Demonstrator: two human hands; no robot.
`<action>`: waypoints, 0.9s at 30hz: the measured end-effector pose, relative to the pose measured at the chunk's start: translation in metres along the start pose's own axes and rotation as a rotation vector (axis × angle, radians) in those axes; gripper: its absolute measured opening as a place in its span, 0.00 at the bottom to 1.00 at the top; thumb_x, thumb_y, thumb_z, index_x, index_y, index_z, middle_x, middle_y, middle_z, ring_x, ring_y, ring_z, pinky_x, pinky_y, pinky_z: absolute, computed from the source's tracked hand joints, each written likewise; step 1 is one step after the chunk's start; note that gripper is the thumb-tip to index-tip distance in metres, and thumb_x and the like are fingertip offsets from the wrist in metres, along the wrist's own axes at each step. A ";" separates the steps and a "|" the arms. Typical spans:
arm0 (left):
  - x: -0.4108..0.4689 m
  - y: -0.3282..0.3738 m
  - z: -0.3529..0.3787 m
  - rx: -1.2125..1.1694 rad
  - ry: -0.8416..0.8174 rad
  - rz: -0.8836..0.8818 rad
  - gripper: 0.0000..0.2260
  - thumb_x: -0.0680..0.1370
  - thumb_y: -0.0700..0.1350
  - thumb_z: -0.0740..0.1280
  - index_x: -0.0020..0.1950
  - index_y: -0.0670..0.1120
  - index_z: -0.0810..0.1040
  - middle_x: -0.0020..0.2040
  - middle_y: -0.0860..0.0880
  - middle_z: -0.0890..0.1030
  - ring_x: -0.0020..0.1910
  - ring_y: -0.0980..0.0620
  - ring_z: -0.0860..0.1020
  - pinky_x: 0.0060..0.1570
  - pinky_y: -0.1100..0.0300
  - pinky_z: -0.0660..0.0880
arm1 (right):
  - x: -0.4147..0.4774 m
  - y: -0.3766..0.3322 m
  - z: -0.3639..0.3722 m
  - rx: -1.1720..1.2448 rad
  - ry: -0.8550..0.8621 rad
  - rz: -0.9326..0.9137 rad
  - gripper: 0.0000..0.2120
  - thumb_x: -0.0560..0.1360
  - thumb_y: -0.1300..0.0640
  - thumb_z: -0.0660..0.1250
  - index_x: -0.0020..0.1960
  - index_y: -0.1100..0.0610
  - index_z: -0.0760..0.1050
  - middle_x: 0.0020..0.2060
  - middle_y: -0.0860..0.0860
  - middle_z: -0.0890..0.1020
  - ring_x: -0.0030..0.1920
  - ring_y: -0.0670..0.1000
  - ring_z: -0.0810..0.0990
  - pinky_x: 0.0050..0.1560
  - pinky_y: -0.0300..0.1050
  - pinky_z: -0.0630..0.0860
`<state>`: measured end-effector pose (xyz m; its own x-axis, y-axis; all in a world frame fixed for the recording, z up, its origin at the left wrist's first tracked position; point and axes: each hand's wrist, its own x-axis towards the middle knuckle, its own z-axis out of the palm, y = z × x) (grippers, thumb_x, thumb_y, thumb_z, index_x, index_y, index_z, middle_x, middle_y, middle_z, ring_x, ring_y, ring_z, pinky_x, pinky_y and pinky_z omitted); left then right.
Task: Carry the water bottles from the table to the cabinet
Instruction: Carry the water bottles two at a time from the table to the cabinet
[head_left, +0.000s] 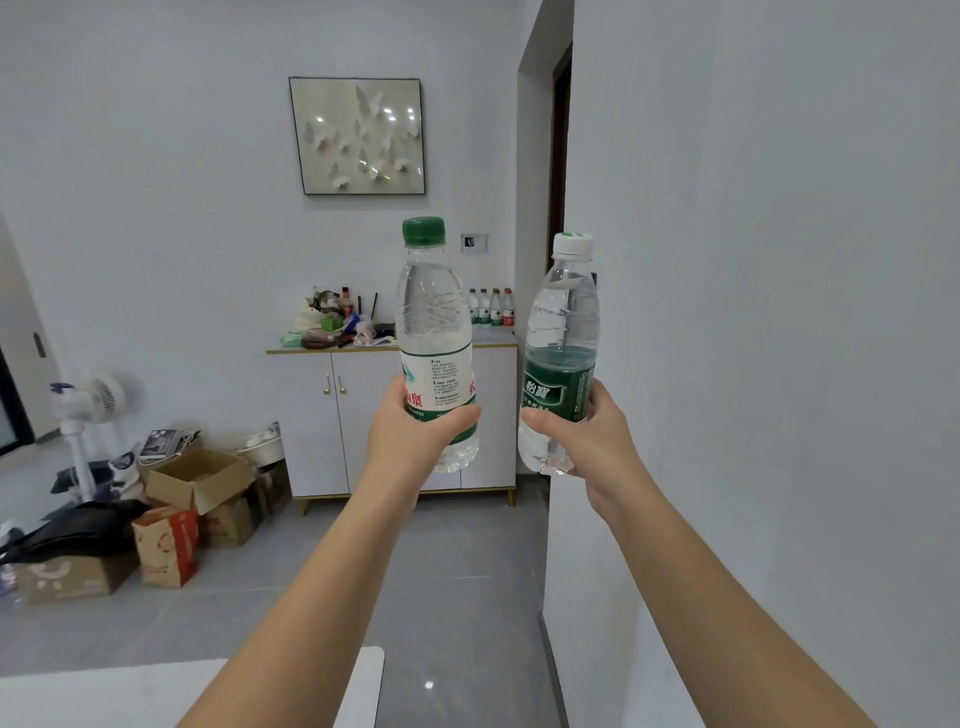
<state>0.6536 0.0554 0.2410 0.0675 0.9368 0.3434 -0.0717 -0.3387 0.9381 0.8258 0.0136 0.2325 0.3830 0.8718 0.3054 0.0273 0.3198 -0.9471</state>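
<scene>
Nearest, below and to the left of both grips, a corner of the white surface (130, 691) shows at the bottom edge; two bare forearms reach out over it and over the grey floor (457, 571).

The left grip (415, 436) is curled round the lower half of the green-capped bottle (434, 312), thumb across the front of the label, fingers hidden behind. This bottle is held upright in the air; it is clear plastic, ribbed at the shoulder and filled with water, with a white label bearing red characters and small green print, and a green band under the thumb.

Just to the right, apart and not touching, the right grip (576, 441) is wrapped round the white-capped bottle (563, 312), with one finger crossing under the label. This bottle tilts a little, cap toward the right; it is clear, with a dark green label carrying white characters.

Beyond the left grip stands the white cabinet (311, 415) with gold handles. A row of four small bottles (491, 306) shows on its top between the two held bottles; clutter (337, 322) lies farther left.

Low to the left of the left grip are cardboard boxes (197, 478) and a white fan (98, 400) on the floor; above the grips, a framed picture (363, 135) of white butterflies hangs on the far wall; a white wall corner (727, 312) rises right of the right grip.
</scene>
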 end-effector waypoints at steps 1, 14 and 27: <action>0.009 -0.005 0.002 0.000 0.004 0.001 0.22 0.68 0.40 0.78 0.57 0.54 0.75 0.53 0.53 0.82 0.55 0.51 0.80 0.54 0.53 0.78 | 0.011 0.005 0.001 -0.001 0.001 -0.001 0.25 0.69 0.61 0.77 0.63 0.50 0.73 0.52 0.44 0.82 0.52 0.44 0.81 0.42 0.39 0.75; 0.199 -0.068 0.054 0.015 0.044 0.019 0.21 0.69 0.40 0.77 0.55 0.55 0.73 0.49 0.58 0.80 0.48 0.62 0.78 0.41 0.66 0.73 | 0.224 0.073 0.018 -0.027 0.033 -0.061 0.29 0.67 0.60 0.78 0.65 0.51 0.72 0.54 0.46 0.81 0.54 0.46 0.80 0.52 0.44 0.79; 0.319 -0.132 0.080 0.025 0.088 -0.022 0.22 0.68 0.41 0.78 0.57 0.53 0.74 0.50 0.56 0.82 0.51 0.58 0.80 0.44 0.64 0.75 | 0.347 0.124 0.041 0.015 0.073 -0.073 0.27 0.66 0.61 0.78 0.61 0.48 0.73 0.50 0.42 0.82 0.51 0.42 0.81 0.48 0.40 0.78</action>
<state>0.7646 0.3923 0.2299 -0.0187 0.9478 0.3184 -0.0462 -0.3190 0.9466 0.9247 0.3713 0.2252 0.4469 0.8166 0.3652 0.0438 0.3877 -0.9207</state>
